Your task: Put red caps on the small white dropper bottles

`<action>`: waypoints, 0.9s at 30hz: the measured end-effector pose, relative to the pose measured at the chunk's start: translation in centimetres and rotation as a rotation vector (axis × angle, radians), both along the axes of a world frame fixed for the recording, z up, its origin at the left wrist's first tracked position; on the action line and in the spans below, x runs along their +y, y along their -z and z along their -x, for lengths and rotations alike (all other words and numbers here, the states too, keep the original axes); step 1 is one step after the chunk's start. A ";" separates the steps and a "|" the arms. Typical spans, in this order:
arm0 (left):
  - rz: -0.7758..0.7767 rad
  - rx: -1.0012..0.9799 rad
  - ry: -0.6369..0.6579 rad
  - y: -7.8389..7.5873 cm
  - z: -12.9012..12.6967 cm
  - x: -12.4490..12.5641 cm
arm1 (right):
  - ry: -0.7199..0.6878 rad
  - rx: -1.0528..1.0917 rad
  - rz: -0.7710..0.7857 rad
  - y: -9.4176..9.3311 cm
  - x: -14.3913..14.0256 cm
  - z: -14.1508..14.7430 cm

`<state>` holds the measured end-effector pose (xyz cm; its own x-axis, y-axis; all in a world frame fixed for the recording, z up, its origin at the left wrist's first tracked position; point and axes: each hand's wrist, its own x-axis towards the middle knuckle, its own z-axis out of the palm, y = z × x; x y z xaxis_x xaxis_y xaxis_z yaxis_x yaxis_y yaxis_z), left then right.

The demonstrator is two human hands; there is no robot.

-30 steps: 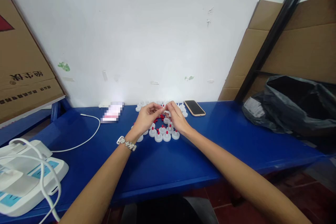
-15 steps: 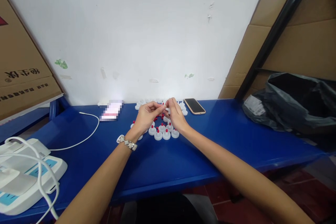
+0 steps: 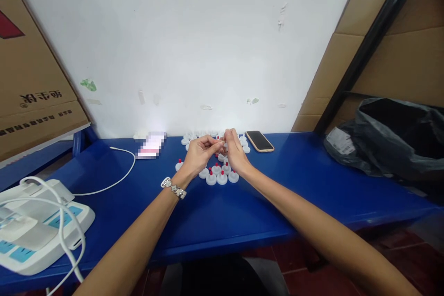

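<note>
My left hand [image 3: 198, 156], with a metal bracelet at the wrist, is closed in a pinch, its fingertips meeting those of my right hand [image 3: 237, 155]. A small white cap [image 3: 225, 146] shows in part between them, held by the curled fingers of my right hand. Whatever the left fingertips pinch is too small and hidden to make out. Below the hands, several round white caps with red tips [image 3: 222, 177] stand upright on the blue table [image 3: 225, 212]. Behind the hands sit several white caps without visible red tips [image 3: 186, 140]. Small red tips [image 3: 217, 155] lie partly hidden beneath the fingers.
A phone [image 3: 259, 141] lies right of the caps, and a blurred-out pinkish item [image 3: 151, 145] lies to the left. A power strip [image 3: 83, 215] with white cables occupies the left edge. A black plastic bag [image 3: 367, 148] stands at right. Cardboard [image 3: 38, 64] leans at left.
The view has turned slightly left, so everything appears shifted right. My left fingertips have come closer in against my right hand, covering more of the white cap.
</note>
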<state>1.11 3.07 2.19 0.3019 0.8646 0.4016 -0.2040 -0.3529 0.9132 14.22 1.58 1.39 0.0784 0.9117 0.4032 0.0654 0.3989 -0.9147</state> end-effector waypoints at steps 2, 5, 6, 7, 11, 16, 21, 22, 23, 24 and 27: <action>-0.005 0.013 0.001 -0.2 0.1 0.1 | -0.013 0.006 0.021 -0.4 0.0 -0.1; -0.021 0.036 -0.003 -0.9 0.5 0.4 | -0.103 -0.024 0.023 -1.5 -0.1 -0.9; -0.030 0.042 -0.012 -1.1 0.7 0.6 | -0.148 -0.061 0.013 -1.9 -0.2 -1.3; -0.039 0.045 -0.029 -1.3 0.9 0.7 | -0.193 -0.109 -0.003 -2.3 -0.3 -1.8; -0.060 0.098 -0.048 -1.5 1.0 0.7 | -0.275 -0.286 -0.028 -3.0 -0.8 -4.0; -0.097 0.223 -0.057 -1.2 0.6 0.5 | -0.127 -0.501 0.031 -2.3 -1.1 -6.2; -0.191 0.479 -0.106 -0.7 1.0 0.7 | 0.327 -0.735 -0.053 -0.4 -0.5 -9.4; -0.216 0.528 -0.120 -0.5 1.0 0.8 | 0.358 -0.756 -0.020 0.0 -0.3 -9.9; -0.243 0.574 -0.132 -0.4 0.9 0.8 | 0.347 -0.761 0.025 0.5 -0.1 -10.3; -0.272 0.618 -0.144 -0.3 0.8 0.8 | 0.313 -0.756 0.070 0.8 0.0 -10.5; -0.341 0.713 -0.155 -0.1 0.3 0.8 | 0.210 -0.745 0.128 1.5 0.2 -10.4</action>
<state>0.80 3.90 2.30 0.4719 0.7823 0.4066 0.4613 -0.6121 0.6423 24.62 1.83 -0.12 0.0040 0.9508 0.3097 0.7425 0.2047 -0.6379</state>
